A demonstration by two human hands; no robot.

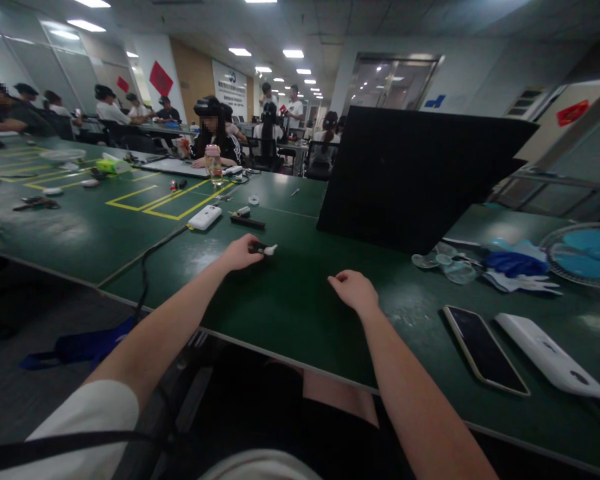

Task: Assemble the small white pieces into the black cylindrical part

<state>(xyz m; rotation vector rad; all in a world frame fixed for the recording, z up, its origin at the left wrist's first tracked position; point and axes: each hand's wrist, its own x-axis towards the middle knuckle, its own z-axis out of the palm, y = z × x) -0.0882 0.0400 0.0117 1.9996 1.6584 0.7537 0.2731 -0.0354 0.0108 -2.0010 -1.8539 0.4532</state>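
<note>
My left hand [240, 253] is closed on a small dark piece with a white tip [270, 250], held low over the green table [290, 300]. The white end points right, and its exact kind is too small to make out. To the right, my right hand [356, 291] is low at the table with its fingers drawn together, pointing left. Nothing shows at its fingertips. Just beyond my left hand lie a dark bar [249, 221] and a white power bank [205, 217] with a cable.
A large black panel [405, 173] stands at the back right. Right of me are a phone [485, 350], a white device [550, 353], blue and white gloves [520, 267] and a fan [587, 250]. Across the table a person [215, 137] sits behind a bottle [213, 165].
</note>
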